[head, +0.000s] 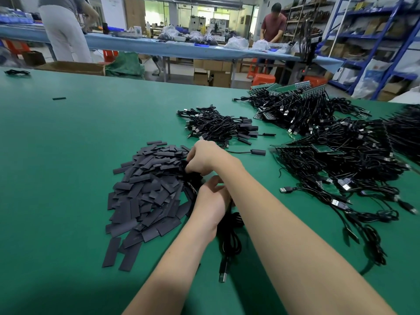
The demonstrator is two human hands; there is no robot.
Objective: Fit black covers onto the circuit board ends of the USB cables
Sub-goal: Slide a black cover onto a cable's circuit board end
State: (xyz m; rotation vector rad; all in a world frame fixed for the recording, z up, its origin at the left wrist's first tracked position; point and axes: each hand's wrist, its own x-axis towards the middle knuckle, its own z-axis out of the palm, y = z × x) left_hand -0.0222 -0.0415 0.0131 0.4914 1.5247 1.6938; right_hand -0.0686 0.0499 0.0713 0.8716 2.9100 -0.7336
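A heap of flat black covers lies on the green table. My right hand reaches across into the heap's right edge, its fingers curled and pinching at a black cover there. Just below it, my left hand grips a black USB cable near its board end. The cable's loops and USB plug trail toward me on the table. The board end itself is hidden between the hands.
A pile of covered cables lies behind my hands. Large tangles of cables on green board strips fill the right side. A lone cover lies far left. Two people stand at a far bench.
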